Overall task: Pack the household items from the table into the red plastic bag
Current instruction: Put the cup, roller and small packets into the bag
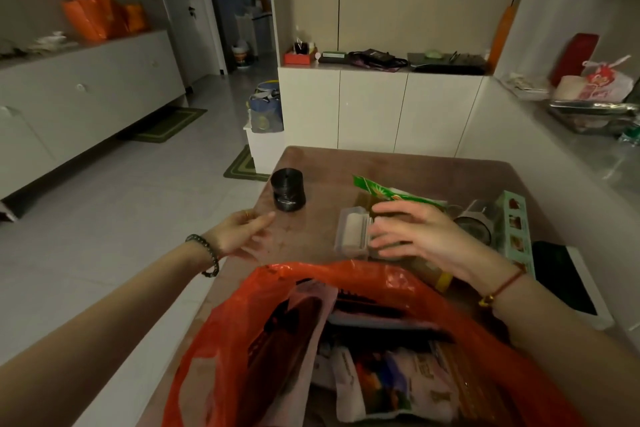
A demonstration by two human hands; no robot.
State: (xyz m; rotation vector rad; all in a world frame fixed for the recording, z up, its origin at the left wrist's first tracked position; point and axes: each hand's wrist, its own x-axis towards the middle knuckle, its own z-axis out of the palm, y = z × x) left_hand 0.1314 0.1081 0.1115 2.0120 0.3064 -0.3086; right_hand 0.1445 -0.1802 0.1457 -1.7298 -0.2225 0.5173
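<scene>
Beyond the red bag (346,340), the spread right hand (412,232) rests beside a clear box (350,231).

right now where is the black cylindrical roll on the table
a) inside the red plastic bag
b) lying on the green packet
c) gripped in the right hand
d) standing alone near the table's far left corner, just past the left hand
d: the black cylindrical roll stands by itself on the brown table, just beyond the fingertips of the open left hand, untouched and outside the red plastic bag.
</scene>
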